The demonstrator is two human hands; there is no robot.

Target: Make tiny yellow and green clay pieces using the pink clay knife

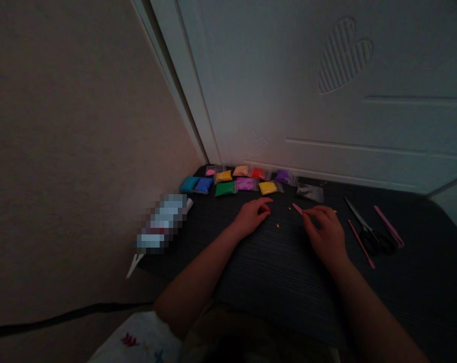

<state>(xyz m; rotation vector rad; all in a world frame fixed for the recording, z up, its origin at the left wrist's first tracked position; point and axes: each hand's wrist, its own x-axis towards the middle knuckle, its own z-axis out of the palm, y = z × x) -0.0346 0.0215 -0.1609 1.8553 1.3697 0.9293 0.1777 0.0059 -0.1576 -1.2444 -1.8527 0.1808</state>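
My right hand (325,232) pinches a small pink modelling tool (297,208), its flat tip pointing up and left over the dark table. My left hand (251,217) rests on the table with its fingers apart and slightly curled, and nothing shows in it. Between the hands lie tiny yellow bits, one yellow crumb (277,226) nearer me and another yellow crumb (289,208) close to the tool's tip. A further yellow piece (335,212) sits just beyond my right knuckles. Above my left hand is a bag of yellow clay (268,187).
Several small bags of coloured clay, including a green bag (225,188), line the table's (274,272) back. Scissors (368,229), a thin pink tool (360,244) and pink tweezers-like tools (389,226) lie at right. A blurred package (162,222) is at the left edge.
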